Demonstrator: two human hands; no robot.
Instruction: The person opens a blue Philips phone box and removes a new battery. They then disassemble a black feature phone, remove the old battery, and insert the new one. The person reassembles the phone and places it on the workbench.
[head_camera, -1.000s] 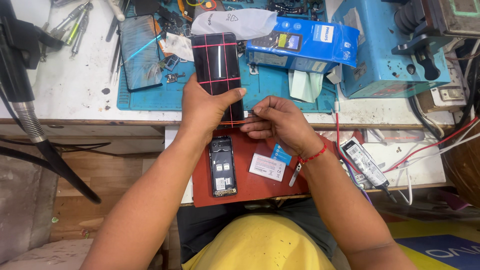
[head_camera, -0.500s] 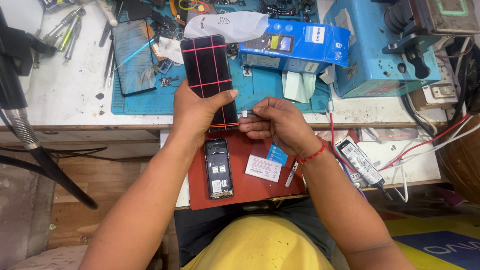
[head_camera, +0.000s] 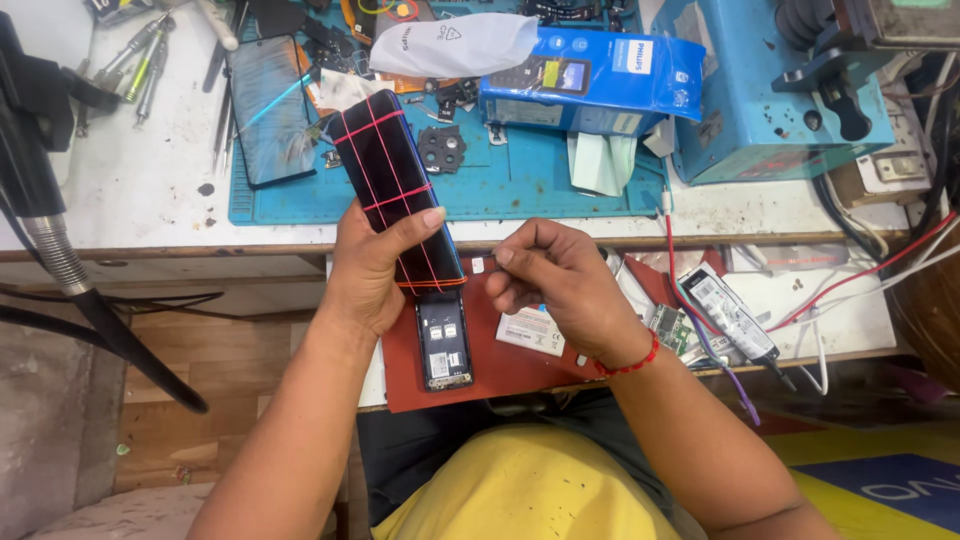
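We sit at a workbench (head_camera: 120, 200), our left hand (head_camera: 375, 265) gripping a phone wrapped in bands (head_camera: 395, 190) above the bench's near edge, our right hand (head_camera: 555, 280) just to its right, fingertips pinching a small chip (head_camera: 478, 264) beside the phone's lower end. Below the phone, an opened handset (head_camera: 444, 342) lies on a pad (head_camera: 400, 375) on the lower shelf, a card (head_camera: 532, 331) to its right under our right wrist. Behind the hands, a cutting mat (head_camera: 520, 190) carries a boxed phone (head_camera: 590, 90), with a plastic bag (head_camera: 455, 45) to the box's left. Left on the mat lies a loose screen panel (head_camera: 272, 110); tools (head_camera: 140, 60) lie farther left. A machine (head_camera: 790, 90) stands at the right.
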